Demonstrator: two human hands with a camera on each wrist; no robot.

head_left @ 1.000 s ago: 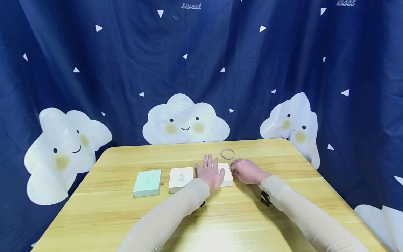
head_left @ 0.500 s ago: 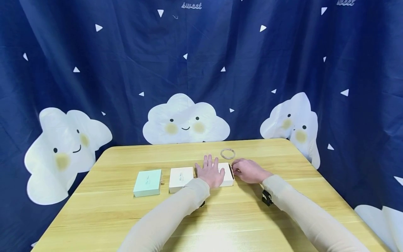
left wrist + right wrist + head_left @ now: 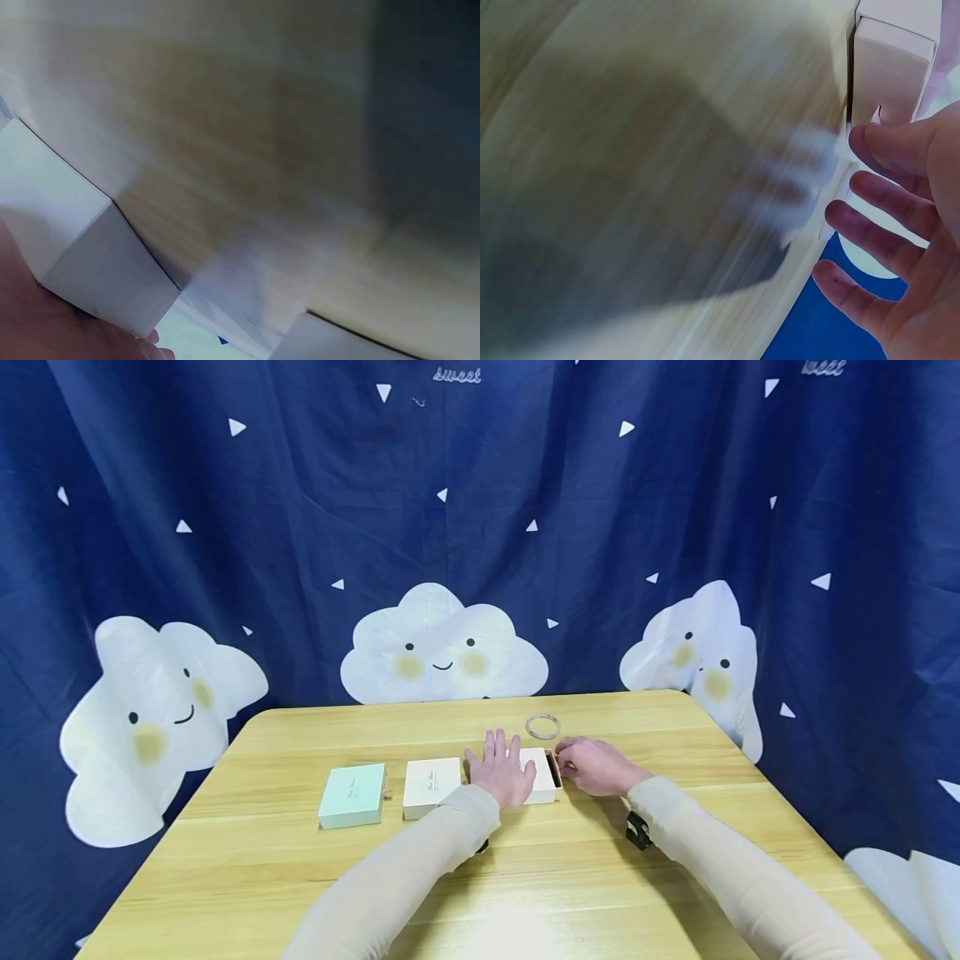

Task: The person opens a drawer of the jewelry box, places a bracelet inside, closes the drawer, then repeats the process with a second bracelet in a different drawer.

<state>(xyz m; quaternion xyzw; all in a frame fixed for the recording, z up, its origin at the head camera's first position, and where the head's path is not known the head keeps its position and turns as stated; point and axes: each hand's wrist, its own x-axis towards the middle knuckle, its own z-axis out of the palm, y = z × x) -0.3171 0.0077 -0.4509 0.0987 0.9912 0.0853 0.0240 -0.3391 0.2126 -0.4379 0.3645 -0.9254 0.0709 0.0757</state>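
My left hand (image 3: 500, 774) rests with spread, straight fingers on top of a white drawer-style box (image 3: 540, 787). In the left wrist view, that hand (image 3: 52, 322) lies along the box's (image 3: 112, 262) upper side. My right hand (image 3: 596, 768) is at the box's right end, where the drawer (image 3: 894, 64) sticks out a little and shows a dark inside. Between its thumb and index finger it pinches a small pink pull tab (image 3: 877, 114); the other fingers are loosely bent. Much of the box top is hidden under my left hand.
Left of my hands, a pale pinkish-white box (image 3: 431, 787) and a mint-green box (image 3: 352, 795) lie on the wooden table (image 3: 247, 877). A thin round bangle (image 3: 527, 727) lies behind the white box. A blue curtain (image 3: 480, 552) hangs behind.
My right hand has moved slightly right, drawing the box's drawer out so that a dark gap now shows. The left hand has stayed put on the box.
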